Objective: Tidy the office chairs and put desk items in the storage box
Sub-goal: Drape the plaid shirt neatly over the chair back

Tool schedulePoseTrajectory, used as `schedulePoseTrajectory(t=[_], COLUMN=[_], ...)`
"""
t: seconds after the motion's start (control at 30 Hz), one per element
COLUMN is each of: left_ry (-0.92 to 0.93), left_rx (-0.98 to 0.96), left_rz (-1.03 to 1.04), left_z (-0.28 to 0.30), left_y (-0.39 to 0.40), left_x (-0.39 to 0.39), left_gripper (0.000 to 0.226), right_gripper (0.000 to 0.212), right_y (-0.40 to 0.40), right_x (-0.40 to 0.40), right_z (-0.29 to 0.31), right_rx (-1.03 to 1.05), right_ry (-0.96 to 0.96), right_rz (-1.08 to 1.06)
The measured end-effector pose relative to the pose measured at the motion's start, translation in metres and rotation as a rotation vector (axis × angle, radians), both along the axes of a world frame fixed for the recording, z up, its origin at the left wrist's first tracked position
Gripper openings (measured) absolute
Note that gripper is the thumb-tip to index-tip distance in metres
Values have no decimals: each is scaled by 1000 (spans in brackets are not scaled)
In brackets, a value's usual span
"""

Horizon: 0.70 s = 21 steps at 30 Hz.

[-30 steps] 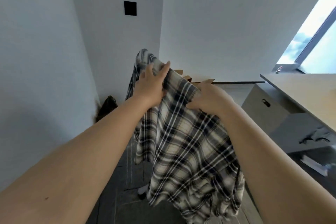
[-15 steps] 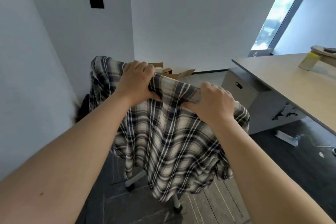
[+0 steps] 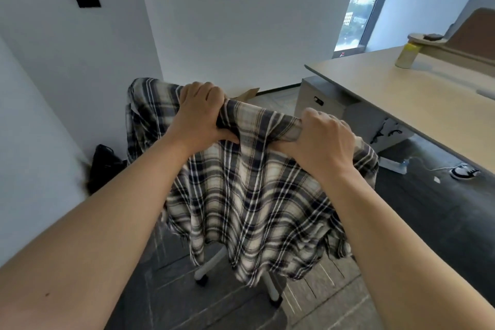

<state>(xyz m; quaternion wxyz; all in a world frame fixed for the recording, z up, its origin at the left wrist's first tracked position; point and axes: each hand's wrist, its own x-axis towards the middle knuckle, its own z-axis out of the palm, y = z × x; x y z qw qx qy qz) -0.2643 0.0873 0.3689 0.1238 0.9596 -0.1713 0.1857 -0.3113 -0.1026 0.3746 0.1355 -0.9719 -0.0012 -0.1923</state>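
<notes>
Both fists are clenched on the plaid shirt (image 3: 241, 195): the left hand (image 3: 199, 115) and right hand (image 3: 324, 142) grip its top edge. The cloth hangs below their fingers, covering an office chair (image 3: 211, 262) whose legs show beneath.

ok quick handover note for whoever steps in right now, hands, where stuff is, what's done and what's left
Left hand: clenched on the plaid shirt, near its top edge.
Right hand: clenched on the same edge.
The shirt is draped over the office chair; only the chair's white legs and castors show.
Desk at right holds a yellow-capped bottle.
Done: nothing visibly stored.
Left: settle the shirt and chair, then box the desk items; no storage box identifiable.
</notes>
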Motion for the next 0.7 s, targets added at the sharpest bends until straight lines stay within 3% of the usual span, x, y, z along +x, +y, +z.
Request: schedulePoseTrajectory(t=[0.47, 0.6, 0.7], left_ry=[28, 41, 64], left_rx=[71, 97, 122], left_rz=[-301, -401, -424], left_z=[8, 9, 10], left_y=[-66, -87, -88], left_x=[10, 21, 37], left_gripper=[73, 83, 88], right_gripper=[64, 44, 48], right_y=[-35, -33, -34], right_x=[-47, -49, -45], right_z=[0, -9, -14], right_rx=[-128, -217, -242], right_ry=[21, -26, -10], right_rz=[-308, -366, -445])
